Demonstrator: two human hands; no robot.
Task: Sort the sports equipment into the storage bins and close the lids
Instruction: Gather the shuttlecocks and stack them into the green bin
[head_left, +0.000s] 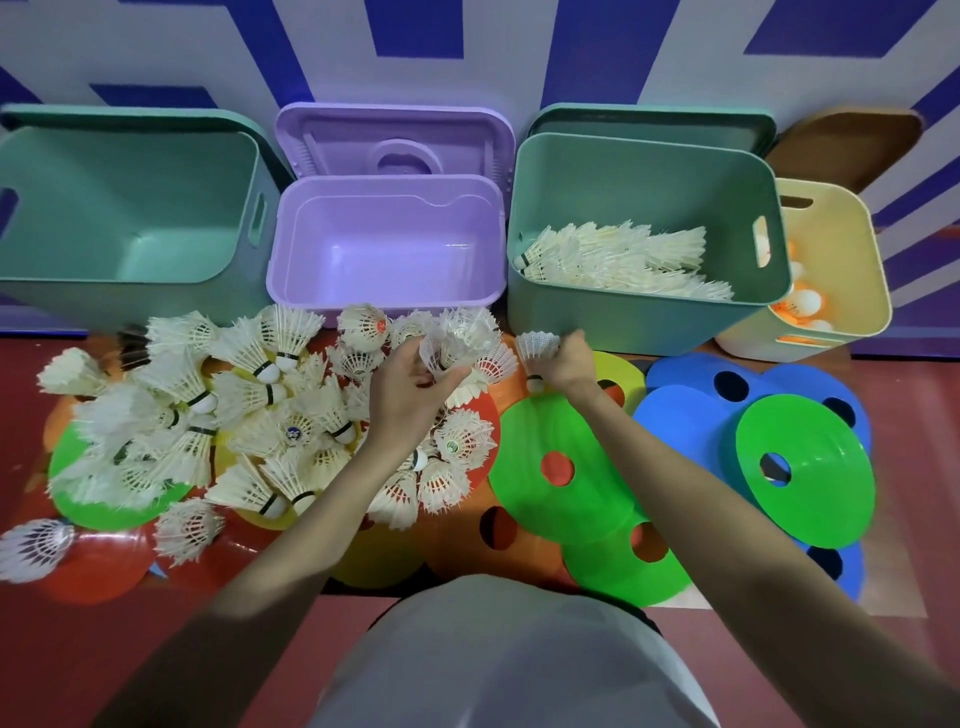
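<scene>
Shuttlecocks (234, 415) mostly on floor; some in right green bin (644, 312). My left hand (410, 395) and right hand (569, 364) each pinch one. Cones (805, 467) unsorted, lids off.

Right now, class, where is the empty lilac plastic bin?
In the head view, the lilac plastic bin stands centre-back between two green plastic bins.

Setting: a patterned wall above a red floor.
A white wall (171, 47) with blue diagonal bands spans ten to two o'clock; the dark red floor (914, 597) fills three through nine o'clock.
</scene>
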